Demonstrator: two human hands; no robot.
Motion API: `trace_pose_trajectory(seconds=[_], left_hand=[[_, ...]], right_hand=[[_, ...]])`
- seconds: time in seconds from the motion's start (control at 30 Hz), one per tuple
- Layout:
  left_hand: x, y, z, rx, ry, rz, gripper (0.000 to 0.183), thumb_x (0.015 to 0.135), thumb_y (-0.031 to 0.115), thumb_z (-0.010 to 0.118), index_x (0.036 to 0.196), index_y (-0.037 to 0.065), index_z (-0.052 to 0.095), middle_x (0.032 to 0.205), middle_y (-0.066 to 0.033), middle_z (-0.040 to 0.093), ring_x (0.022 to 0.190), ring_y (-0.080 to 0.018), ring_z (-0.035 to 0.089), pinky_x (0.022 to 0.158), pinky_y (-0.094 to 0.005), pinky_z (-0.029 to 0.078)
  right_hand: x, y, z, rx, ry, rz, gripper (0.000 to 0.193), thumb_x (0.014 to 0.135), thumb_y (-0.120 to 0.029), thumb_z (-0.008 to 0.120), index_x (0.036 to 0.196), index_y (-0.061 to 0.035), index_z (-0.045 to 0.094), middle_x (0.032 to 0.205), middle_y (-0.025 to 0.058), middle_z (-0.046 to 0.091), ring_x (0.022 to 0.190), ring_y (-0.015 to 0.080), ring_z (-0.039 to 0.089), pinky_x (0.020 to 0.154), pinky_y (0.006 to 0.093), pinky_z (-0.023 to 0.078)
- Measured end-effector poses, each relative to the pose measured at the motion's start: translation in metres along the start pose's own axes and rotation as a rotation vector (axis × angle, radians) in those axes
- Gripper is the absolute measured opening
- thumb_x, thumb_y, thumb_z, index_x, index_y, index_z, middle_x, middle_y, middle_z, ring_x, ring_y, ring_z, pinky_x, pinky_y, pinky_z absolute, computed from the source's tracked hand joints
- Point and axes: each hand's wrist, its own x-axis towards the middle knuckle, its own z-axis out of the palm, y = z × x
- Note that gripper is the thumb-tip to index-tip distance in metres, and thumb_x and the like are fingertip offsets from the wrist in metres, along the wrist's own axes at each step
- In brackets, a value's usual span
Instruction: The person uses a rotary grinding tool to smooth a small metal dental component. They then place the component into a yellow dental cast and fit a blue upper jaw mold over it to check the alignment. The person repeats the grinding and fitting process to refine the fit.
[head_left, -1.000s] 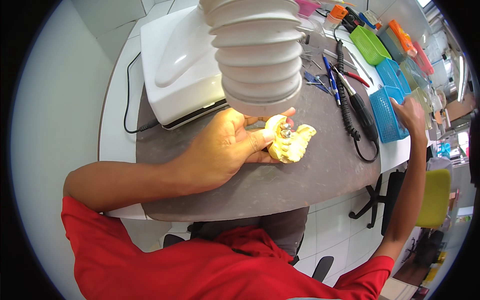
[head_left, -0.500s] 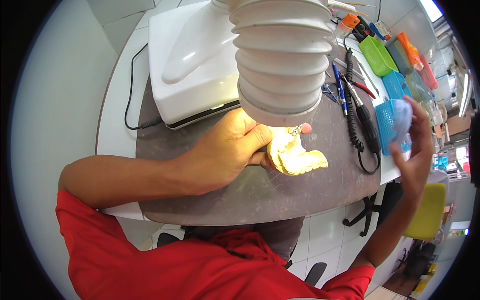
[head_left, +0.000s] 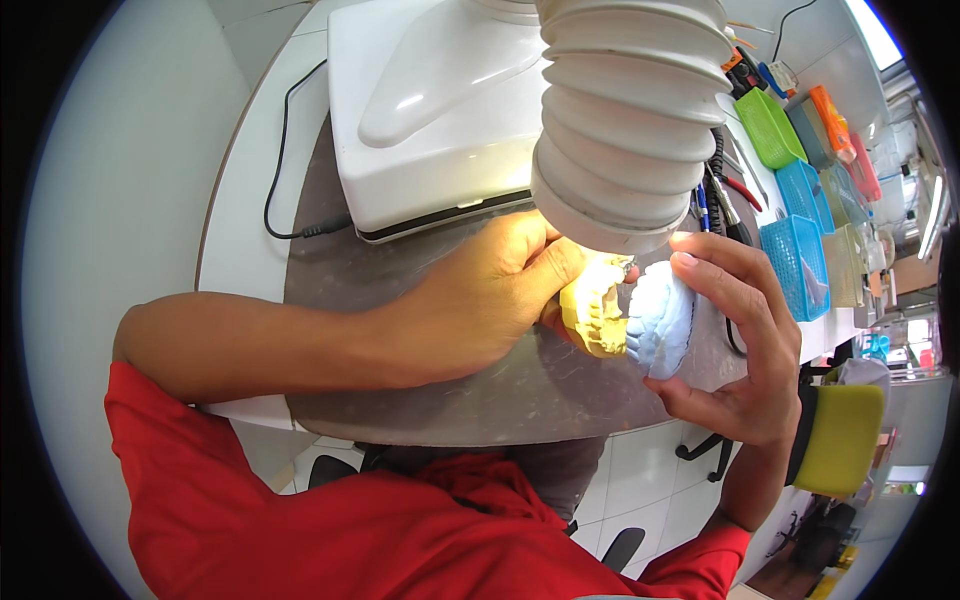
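Beneath the ribbed hose, my left hand (head_left: 510,275) is closed around a yellow dental cast (head_left: 592,315). A small metal piece (head_left: 628,266) sits at the far end of its tooth row, by a fingertip. My right hand (head_left: 745,345) grips a pale blue dental cast (head_left: 662,318) between thumb and fingers, with the thumb on its near edge and fingers on its far edge. The tooth sides of both casts face each other and lie very close; whether they touch I cannot tell. Bright light washes out parts of both.
A white ribbed suction hose (head_left: 625,120) hangs just above the casts, beside a white machine housing (head_left: 440,130). Blue baskets (head_left: 797,270) and a green basket (head_left: 768,130) line the right side. Red-handled pliers (head_left: 742,193) and a coiled cord lie behind my right hand.
My right hand has come in from the baskets at the right with the blue cast, bringing it up to the yellow one. The yellow cast has turned in my left hand.
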Motion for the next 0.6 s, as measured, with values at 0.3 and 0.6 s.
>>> trace_pose_trajectory(seconds=[0.3, 0.6], left_hand=[[-0.002, 0.005, 0.005, -0.090, -0.020, 0.115, 0.031, 0.107, 0.018, 0.043, 0.122, -0.007, 0.053, 0.103, -0.0095, 0.063, 0.090, -0.0115, 0.062, 0.078, -0.0282, 0.055], [-0.003, 0.017, 0.002, -0.188, -0.113, 0.055, 0.034, 0.099, 0.016, 0.060, 0.123, -0.007, 0.053, 0.114, -0.0134, 0.064, 0.103, -0.0156, 0.063, 0.089, -0.0302, 0.055]], right_hand=[[0.003, -0.002, 0.002, 0.023, -0.063, -0.006, 0.075, 0.056, -0.016, 0.085, 0.125, 0.0000, 0.061, 0.122, 0.0230, 0.060, 0.108, 0.0345, 0.063, 0.091, 0.0415, 0.051], [0.004, -0.004, 0.006, 0.054, 0.006, 0.081, 0.076, 0.056, 0.000, 0.081, 0.129, -0.0085, 0.064, 0.132, 0.0193, 0.058, 0.110, 0.0334, 0.063, 0.086, 0.0385, 0.054]])
